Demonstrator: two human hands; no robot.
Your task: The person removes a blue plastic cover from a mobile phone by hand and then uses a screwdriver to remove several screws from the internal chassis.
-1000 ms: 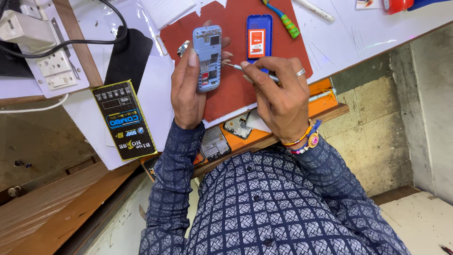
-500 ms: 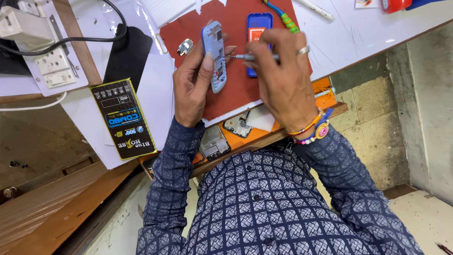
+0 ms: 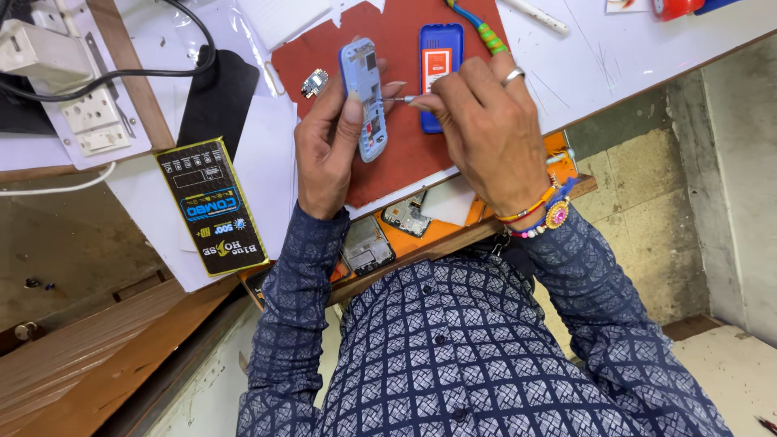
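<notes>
The left hand (image 3: 328, 150) is clamping a light-blue opened phone body (image 3: 364, 99) upright over the red mat (image 3: 324, 65), exposing its inner face. The right hand (image 3: 486, 129), fingers pinched together, is holding a thin metal tool (image 3: 395, 99) whose tip is touching the phone at three o'clock. A blue back cover (image 3: 441, 50) is lying at two o'clock.

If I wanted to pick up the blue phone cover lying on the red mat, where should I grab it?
Probably pinch the blue cover by its two long edges near the lower end, coming from above. It lies flat on the red mat, and the right hand crowds its lower right side.
</notes>
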